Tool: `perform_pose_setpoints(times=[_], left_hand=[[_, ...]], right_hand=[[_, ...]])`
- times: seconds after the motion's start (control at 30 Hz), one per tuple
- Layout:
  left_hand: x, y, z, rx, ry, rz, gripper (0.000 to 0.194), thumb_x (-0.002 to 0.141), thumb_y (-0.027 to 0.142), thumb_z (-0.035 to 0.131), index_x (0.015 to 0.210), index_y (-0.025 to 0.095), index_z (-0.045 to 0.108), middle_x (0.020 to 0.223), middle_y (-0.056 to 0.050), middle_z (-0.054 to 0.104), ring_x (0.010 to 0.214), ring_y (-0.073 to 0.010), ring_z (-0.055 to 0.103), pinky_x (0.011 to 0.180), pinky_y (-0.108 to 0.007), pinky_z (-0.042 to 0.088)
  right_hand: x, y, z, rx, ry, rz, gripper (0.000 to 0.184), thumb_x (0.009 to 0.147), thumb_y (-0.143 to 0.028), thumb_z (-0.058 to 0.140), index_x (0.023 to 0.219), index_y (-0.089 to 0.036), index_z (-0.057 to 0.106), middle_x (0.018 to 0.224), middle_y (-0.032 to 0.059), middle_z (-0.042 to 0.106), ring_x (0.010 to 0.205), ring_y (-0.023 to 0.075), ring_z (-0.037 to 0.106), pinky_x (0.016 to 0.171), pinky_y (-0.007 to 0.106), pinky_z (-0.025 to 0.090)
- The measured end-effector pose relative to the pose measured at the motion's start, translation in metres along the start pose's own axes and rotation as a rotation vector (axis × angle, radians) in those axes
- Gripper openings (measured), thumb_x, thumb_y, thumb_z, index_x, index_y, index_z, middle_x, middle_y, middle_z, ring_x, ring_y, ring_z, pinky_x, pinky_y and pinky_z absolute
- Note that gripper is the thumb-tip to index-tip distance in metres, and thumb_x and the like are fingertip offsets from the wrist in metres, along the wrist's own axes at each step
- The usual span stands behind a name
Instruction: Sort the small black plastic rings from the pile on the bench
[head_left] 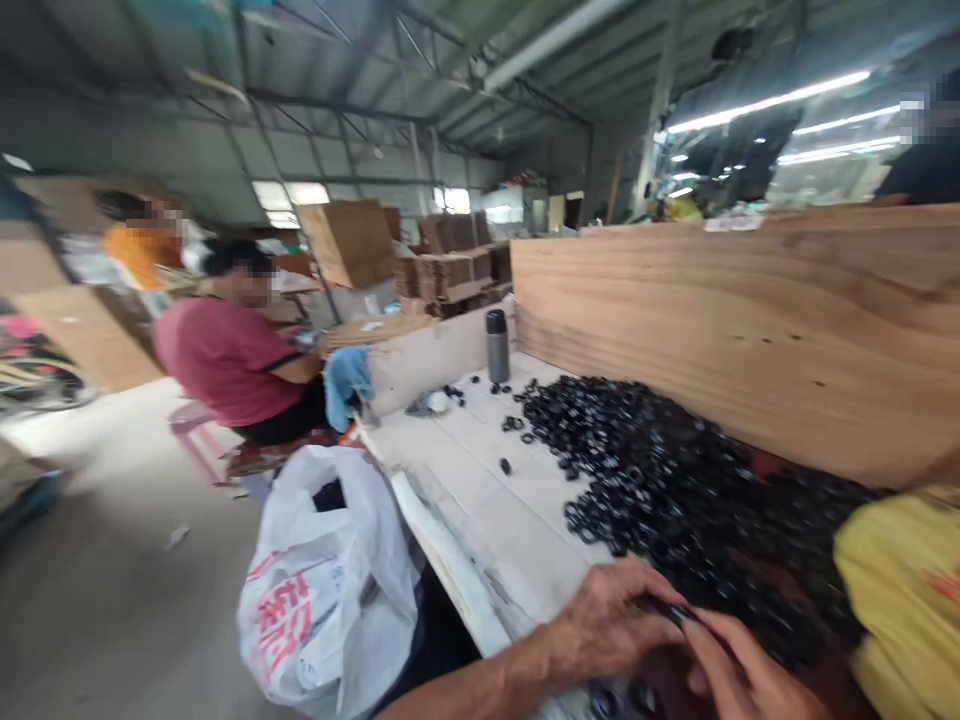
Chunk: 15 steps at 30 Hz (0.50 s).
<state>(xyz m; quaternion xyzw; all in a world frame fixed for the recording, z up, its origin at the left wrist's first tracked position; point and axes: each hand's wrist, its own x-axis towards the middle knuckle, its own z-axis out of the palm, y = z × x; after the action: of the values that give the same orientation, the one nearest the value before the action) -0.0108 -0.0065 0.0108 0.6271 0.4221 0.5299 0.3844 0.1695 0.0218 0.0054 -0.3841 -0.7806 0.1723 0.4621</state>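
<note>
The head view looks forward, down over the table (469, 470).

Black rings (637, 450) glossy, plastic-looking; board (735, 330) matt, grained wood.

So the bare left forearm (484, 685) slants up from the bottom edge, wrist (551, 648) pretty low, and the bare left hand (619, 620) is arched knuckles-up with its fingers curled toward the right. The bare right hand (739, 665) angles in to meet it, long fingers a bit blurry, both sets of fingertips drawn close together.
</note>
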Motion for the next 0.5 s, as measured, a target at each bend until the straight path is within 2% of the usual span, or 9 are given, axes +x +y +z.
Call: perform_pose_setpoints(times=[0.1, 0.2, 0.33, 0.5], left_hand=[[0.003, 0.005, -0.001, -0.006, -0.034, 0.064, 0.033, 0.087, 0.045, 0.066, 0.105, 0.018, 0.073, 0.102, -0.01, 0.072, 0.097, -0.021, 0.067, 0.09, -0.033, 0.053], [0.007, 0.004, -0.001, -0.039, -0.031, -0.008, 0.025, 0.088, 0.038, 0.066, 0.103, 0.018, 0.072, 0.099, -0.008, 0.07, 0.093, -0.0195, 0.067, 0.087, -0.033, 0.054], [0.006, 0.003, 0.0, -0.052, -0.084, -0.038, 0.022, 0.088, 0.032, 0.066, 0.105, 0.019, 0.071, 0.102, -0.007, 0.069, 0.095, -0.0196, 0.066, 0.089, -0.033, 0.054], [0.006, 0.005, 0.0, -0.092, -0.052, -0.091, 0.024, 0.087, 0.033, 0.067, 0.105, 0.017, 0.07, 0.104, -0.007, 0.067, 0.09, -0.0182, 0.067, 0.083, -0.031, 0.056]], right_hand=[[-0.003, -0.014, -0.003, -0.067, -0.096, 0.101, 0.035, 0.096, -0.043, 0.045, 0.081, -0.025, 0.072, 0.058, 0.0044, 0.069, 0.047, 0.0188, 0.065, 0.045, 0.026, 0.049], [-0.003, -0.021, -0.004, -0.071, -0.12, 0.229, 0.031, 0.099, -0.041, 0.043, 0.105, -0.021, 0.067, 0.08, 0.0068, 0.074, 0.063, 0.0188, 0.07, 0.06, 0.025, 0.054], [-0.004, -0.026, -0.005, -0.025, -0.135, 0.324, 0.03, 0.099, -0.04, 0.045, 0.084, -0.021, 0.064, 0.069, 0.0041, 0.069, 0.057, 0.0172, 0.066, 0.054, 0.024, 0.05], [-0.004, -0.028, -0.007, 0.031, -0.123, 0.297, 0.021, 0.097, -0.035, 0.05, 0.095, -0.02, 0.065, 0.081, 0.0055, 0.071, 0.069, 0.0177, 0.068, 0.063, 0.024, 0.051]])
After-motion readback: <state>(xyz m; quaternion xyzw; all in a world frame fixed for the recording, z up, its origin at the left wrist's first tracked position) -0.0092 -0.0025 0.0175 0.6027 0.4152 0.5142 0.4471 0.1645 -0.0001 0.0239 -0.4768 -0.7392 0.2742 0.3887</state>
